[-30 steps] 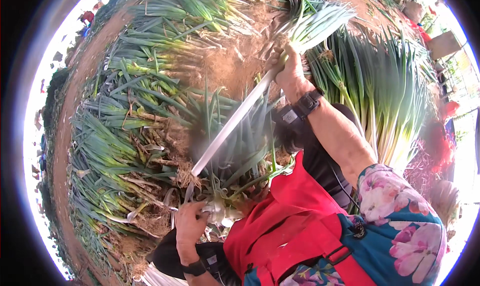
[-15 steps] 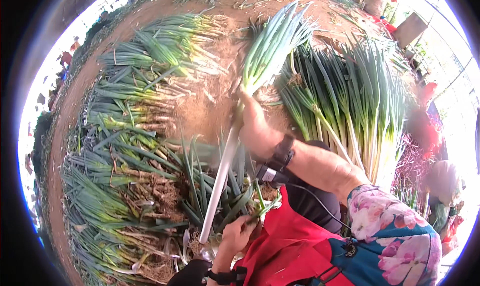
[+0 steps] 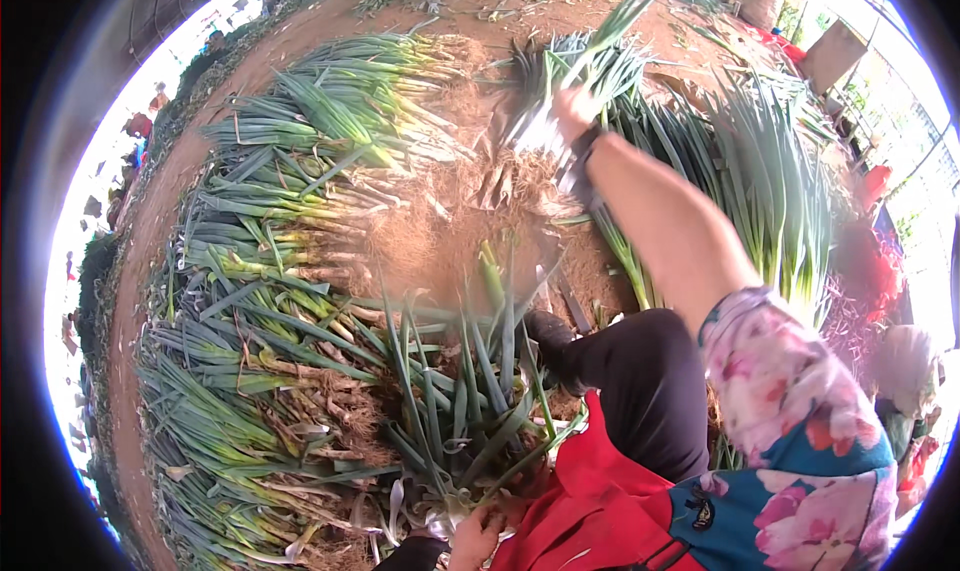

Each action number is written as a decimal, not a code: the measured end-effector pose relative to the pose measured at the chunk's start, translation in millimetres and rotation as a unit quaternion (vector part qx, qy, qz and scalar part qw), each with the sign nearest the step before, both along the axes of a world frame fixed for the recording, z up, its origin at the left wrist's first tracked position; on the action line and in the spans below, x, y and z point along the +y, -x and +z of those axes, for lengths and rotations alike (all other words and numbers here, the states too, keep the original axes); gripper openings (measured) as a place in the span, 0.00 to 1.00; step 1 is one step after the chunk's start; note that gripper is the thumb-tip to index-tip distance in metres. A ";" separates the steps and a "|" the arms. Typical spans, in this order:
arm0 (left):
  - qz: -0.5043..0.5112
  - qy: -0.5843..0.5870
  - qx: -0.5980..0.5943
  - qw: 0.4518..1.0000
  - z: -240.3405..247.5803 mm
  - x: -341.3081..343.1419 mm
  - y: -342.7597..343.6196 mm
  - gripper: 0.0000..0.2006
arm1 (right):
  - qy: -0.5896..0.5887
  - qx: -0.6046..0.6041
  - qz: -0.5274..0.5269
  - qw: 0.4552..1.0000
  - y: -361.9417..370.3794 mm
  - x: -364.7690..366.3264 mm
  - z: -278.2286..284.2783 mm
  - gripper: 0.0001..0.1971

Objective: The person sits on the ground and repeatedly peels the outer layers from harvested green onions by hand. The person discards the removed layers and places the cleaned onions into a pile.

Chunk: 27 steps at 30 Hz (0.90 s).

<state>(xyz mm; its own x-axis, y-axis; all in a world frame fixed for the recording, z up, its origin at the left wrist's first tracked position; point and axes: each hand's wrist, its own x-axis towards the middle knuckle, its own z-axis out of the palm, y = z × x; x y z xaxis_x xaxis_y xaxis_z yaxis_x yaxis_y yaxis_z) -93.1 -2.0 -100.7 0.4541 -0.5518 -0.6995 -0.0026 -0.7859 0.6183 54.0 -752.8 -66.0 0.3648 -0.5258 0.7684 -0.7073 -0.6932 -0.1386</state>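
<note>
My right hand reaches far out, closed around a long green onion whose leaves point up and to the right. It is over a small pile of green onions with white stalks; the hand and the lower stalk are smeared by motion. My left hand is low by the red apron, fingers curled. What it holds, if anything, is hidden. Loose green onion leaves stand up just beyond it, and pale peeled skins lie beside it.
Rows of unpeeled green onions with brown roots cover the left side. Cleaned green onions lie on the right, partly behind my right arm. My bent knee is between. A narrow flat piece lies by my shoe on brown soil.
My right hand has moved away and to the right with the green onion, from the middle ground to the far pile. My left hand has dropped toward the lower edge.
</note>
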 end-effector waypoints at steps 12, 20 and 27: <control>-0.043 0.079 -0.272 0.958 77.1 59.6 -101.0 0.15 | -0.799 -0.038 0.285 0.529 -71.9 397.8 -35.0 0.08; -0.076 0.069 -0.298 0.949 76.2 68.5 -100.5 0.18 | -0.779 0.112 0.389 0.478 -114.2 554.3 -50.9 0.13; -0.163 0.115 -0.258 0.945 95.0 53.7 -89.3 0.17 | -0.592 0.156 0.441 0.656 -208.1 609.9 -110.7 0.21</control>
<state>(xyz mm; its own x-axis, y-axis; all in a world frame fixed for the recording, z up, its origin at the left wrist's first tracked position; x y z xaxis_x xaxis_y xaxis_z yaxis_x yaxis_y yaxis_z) -3.8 51.7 -5.7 0.4820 -0.8316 -0.2760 -0.5693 -0.5367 0.6228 262.2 -142.9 -176.6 0.9710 -0.1648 -0.1731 -0.2252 -0.3884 -0.8935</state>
